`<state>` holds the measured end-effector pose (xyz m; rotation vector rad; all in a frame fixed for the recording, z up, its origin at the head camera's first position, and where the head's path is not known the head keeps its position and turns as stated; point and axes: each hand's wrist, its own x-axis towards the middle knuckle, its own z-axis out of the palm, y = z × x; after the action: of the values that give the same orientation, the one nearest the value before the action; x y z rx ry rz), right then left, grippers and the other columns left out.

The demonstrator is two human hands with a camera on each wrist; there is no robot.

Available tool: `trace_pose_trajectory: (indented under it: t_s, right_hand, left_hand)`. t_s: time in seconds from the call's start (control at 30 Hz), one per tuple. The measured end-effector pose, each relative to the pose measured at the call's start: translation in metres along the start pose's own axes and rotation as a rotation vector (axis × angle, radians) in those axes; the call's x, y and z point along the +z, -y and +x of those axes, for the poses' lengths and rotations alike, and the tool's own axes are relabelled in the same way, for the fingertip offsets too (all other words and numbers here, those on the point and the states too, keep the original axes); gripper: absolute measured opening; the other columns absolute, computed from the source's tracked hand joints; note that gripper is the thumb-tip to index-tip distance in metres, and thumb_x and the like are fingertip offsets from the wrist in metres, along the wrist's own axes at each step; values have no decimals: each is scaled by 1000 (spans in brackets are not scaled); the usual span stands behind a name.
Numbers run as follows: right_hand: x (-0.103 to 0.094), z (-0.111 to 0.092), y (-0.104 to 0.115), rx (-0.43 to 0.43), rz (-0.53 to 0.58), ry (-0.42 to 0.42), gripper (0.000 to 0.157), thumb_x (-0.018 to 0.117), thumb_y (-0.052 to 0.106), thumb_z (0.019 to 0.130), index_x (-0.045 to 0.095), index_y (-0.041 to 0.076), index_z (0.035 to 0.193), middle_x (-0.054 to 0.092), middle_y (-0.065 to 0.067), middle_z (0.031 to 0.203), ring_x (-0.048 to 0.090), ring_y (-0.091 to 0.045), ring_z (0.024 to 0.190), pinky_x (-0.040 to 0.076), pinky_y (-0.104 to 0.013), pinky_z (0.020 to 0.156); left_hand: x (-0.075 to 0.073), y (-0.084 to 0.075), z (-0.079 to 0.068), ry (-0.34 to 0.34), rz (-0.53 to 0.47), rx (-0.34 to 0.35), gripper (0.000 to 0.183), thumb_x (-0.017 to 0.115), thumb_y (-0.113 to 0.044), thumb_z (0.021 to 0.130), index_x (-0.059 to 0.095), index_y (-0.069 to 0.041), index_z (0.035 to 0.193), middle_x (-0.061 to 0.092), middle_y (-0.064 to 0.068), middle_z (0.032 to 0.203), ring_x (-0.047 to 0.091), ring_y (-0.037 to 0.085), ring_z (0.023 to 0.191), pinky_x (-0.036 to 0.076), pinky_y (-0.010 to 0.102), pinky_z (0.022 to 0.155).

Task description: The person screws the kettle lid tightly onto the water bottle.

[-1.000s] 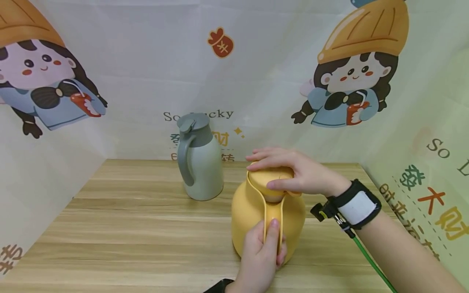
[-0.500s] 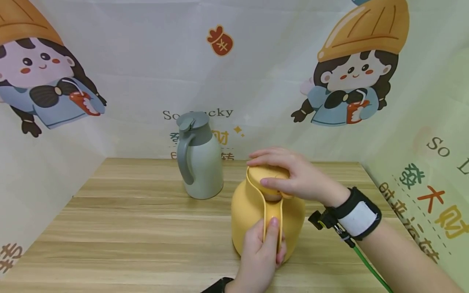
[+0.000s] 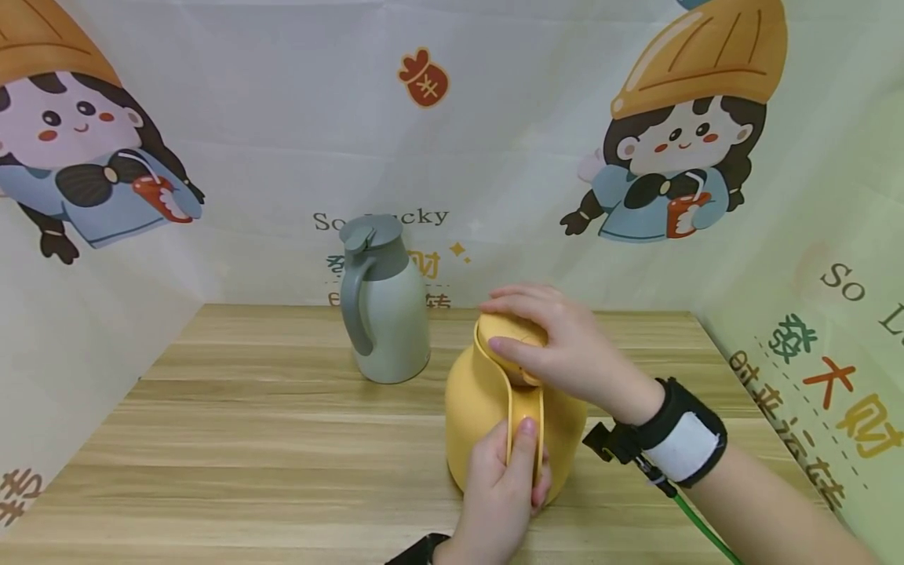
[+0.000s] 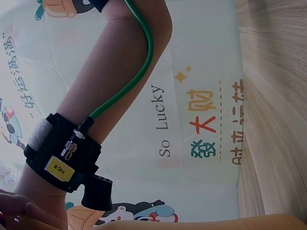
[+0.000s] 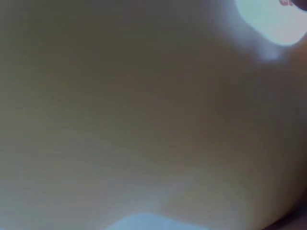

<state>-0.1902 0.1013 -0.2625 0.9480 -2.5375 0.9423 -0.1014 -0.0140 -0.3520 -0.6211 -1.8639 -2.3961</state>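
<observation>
A yellow thermos jug [image 3: 469,416] stands on the right half of the wooden table, its handle facing me. My left hand [image 3: 490,490] grips that handle, thumb on top. Over the jug's mouth, my right hand [image 3: 572,341] holds the round yellow lid [image 3: 510,331], with fingers over the far side and thumb across the near side. The lid sits in the neck, partly hidden by the hand. A strip of the jug [image 4: 268,223] shows along the bottom of the left wrist view. The right wrist view is a close brownish blur.
A grey-green thermos jug [image 3: 395,326] with a darker lid and handle stands behind and left. The wooden table [image 3: 247,439] meets a printed cloth backdrop [image 3: 282,133] at the back and sides. A green cable [image 3: 702,526] runs from the right wristband [image 3: 681,435].
My right hand has turned with the lid, its thumb moving left and its wrist coming nearer to me. The lid's tab has shifted toward the handle. My left hand keeps its grip.
</observation>
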Motion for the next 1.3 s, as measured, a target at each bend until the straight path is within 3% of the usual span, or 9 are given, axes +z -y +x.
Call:
trace_pose_trajectory:
  t_s: [0.37, 0.57, 0.77, 0.87, 0.97, 1.1, 1.3]
  right_hand:
    - [8, -1, 14, 116, -130, -82, 36, 58, 38, 87, 59, 20, 118, 51, 0, 125, 40, -20, 119, 36, -44, 95]
    - [10, -3, 16, 104, -168, -109, 33, 51, 34, 92, 59, 16, 118, 51, -4, 125, 40, -23, 119, 36, -46, 95]
    - [5, -4, 15, 81, -154, -70, 39, 44, 37, 96, 52, 15, 127, 48, -5, 130, 37, -23, 123, 27, -48, 101]
    - [-2, -2, 10, -1, -145, -56, 41, 45, 37, 96, 47, 17, 132, 48, -1, 131, 37, -21, 123, 18, -50, 104]
    - [-11, 4, -1, -186, -103, -34, 39, 44, 35, 97, 49, 16, 131, 48, 0, 131, 36, -20, 125, 15, -52, 104]
    - [-21, 13, -15, -399, -23, 40, 34, 40, 32, 99, 54, 16, 126, 45, -1, 134, 30, -20, 128, 19, -49, 104]
    - [-20, 16, -26, -456, 1, 117, 41, 46, 44, 94, 54, 19, 126, 44, -1, 135, 28, -21, 129, 21, -48, 104]
  left_hand:
    - [0, 1, 0, 0, -7, -1, 34, 34, -15, 102, 46, 7, 79, 37, 17, 45, 35, 9, 38, 30, 17, 37]
    - [0, 0, 0, 6, -5, 11, 34, 34, -14, 103, 45, 6, 78, 36, 19, 45, 34, 9, 38, 30, 17, 38]
    - [0, 0, 0, 5, 2, 19, 33, 34, -13, 102, 45, 6, 78, 37, 20, 45, 35, 9, 38, 30, 17, 38]
    - [0, 0, 0, 1, 7, 18, 33, 34, -14, 102, 45, 6, 78, 37, 20, 45, 35, 9, 38, 30, 16, 38]
    - [0, -1, 0, 1, 10, 12, 34, 34, -15, 102, 46, 6, 78, 37, 19, 45, 35, 9, 38, 30, 16, 38]
    - [-1, -1, 0, 1, 16, 8, 34, 35, -15, 102, 46, 6, 78, 38, 19, 45, 35, 9, 39, 30, 16, 38]
    - [0, -1, 0, -3, 23, 5, 34, 35, -15, 102, 46, 6, 79, 38, 19, 45, 35, 9, 39, 30, 16, 39]
